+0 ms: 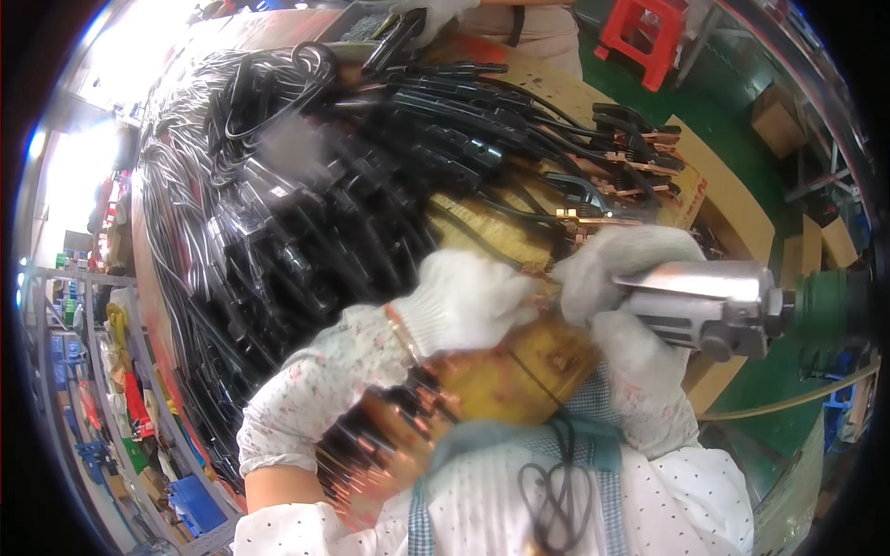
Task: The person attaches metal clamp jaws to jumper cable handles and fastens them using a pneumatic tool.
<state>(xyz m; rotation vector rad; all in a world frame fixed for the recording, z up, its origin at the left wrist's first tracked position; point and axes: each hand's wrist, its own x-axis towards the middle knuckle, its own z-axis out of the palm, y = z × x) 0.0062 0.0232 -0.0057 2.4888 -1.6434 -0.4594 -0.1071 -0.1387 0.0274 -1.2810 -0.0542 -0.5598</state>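
My left hand (477, 301), in a white knitted glove, is closed over the work surface beside a yellow block (519, 371). Its fingertips meet near a small copper-coloured part; whatever they pinch is hidden. Just right of it, my right hand (616, 273), also gloved, wraps round a silver pneumatic power tool (705, 292). The tool's working end points left toward my left fingers and is covered by the glove. Beyond both hands lie black cables ending in copper-coloured jaws (589, 218). Several copper-tipped rods (399, 445) sit close to my body, blurred.
Black plastic handles (315, 241) and grey cables (171, 195) cover the table's left side. A co-worker's gloved hand (440, 14) is at the far edge. Cardboard (742, 218) flanks the right side, a red stool (642, 42) stands beyond, and a pale hose (797, 400) runs right.
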